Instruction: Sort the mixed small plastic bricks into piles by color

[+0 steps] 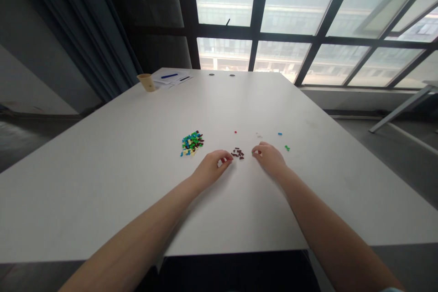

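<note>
My left hand (212, 168) rests on the white table (137, 155) with its fingers curled around small red and white pieces. Just right of its fingertips lies a small group of dark brown bricks (238, 153). My right hand (268, 157) sits to the right of that group, fingers pinched together; what they hold is too small to make out. A mixed pile of green, blue and yellow bricks (191, 143) lies to the left of my left hand. Single pieces are scattered beyond: a red brick (235, 132), white bricks (259, 135), a blue brick (279, 133) and a green brick (287, 148).
A tan paper cup (146, 82) stands at the far left corner beside papers with a blue pen (169, 75). Two small dark discs (221, 75) lie at the far edge. Large windows stand behind the table, and a dark curtain hangs at left.
</note>
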### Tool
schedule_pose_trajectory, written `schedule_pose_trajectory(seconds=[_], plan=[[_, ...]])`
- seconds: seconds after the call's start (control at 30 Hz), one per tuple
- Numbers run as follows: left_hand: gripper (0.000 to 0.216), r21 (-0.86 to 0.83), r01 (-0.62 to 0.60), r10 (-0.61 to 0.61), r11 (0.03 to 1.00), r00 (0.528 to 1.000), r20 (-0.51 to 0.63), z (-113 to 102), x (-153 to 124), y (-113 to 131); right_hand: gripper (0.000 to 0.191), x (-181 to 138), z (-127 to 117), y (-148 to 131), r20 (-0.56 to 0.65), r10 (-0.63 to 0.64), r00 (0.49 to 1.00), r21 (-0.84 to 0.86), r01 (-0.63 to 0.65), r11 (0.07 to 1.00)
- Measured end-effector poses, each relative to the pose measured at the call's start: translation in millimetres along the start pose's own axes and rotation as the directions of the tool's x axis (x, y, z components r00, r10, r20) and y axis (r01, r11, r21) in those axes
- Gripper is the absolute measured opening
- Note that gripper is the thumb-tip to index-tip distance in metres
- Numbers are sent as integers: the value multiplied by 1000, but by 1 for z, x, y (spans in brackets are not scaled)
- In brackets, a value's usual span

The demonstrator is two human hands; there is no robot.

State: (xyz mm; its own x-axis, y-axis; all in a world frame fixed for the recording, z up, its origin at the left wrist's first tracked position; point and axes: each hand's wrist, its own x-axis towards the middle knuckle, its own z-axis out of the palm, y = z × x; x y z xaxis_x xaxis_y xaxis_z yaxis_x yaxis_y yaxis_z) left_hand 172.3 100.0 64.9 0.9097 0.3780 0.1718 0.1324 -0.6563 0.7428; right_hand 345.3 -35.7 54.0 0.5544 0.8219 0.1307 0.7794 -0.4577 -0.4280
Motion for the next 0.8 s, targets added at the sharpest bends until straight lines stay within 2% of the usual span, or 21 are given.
schedule_pose_trajectory(seconds=[0.07, 0.17, 0.3, 0.47, 0.8], plan=[[23, -98, 69, -68, 993, 997, 21, 2, 1, -1, 15, -2, -1, -5, -18, -131, 991, 107, 132, 985], [30, -314, 206, -186, 927, 978, 94, 5, 3, -3, 13, -7, -2, -18, -90, -347, 933, 241, 359, 902], [29, -463, 286, -235, 839, 958, 167, 7, 4, -2, 12, -13, -1, -35, -197, -475, 858, 248, 512, 822], [25, -519, 286, -232, 805, 958, 168, 7, 3, -1, 12, -16, 2, -39, -238, -526, 817, 218, 572, 791], [26, -643, 97, -100, 759, 994, 32, 7, 3, 1, 15, -18, -12, -39, -379, -467, 799, 291, 582, 759]])
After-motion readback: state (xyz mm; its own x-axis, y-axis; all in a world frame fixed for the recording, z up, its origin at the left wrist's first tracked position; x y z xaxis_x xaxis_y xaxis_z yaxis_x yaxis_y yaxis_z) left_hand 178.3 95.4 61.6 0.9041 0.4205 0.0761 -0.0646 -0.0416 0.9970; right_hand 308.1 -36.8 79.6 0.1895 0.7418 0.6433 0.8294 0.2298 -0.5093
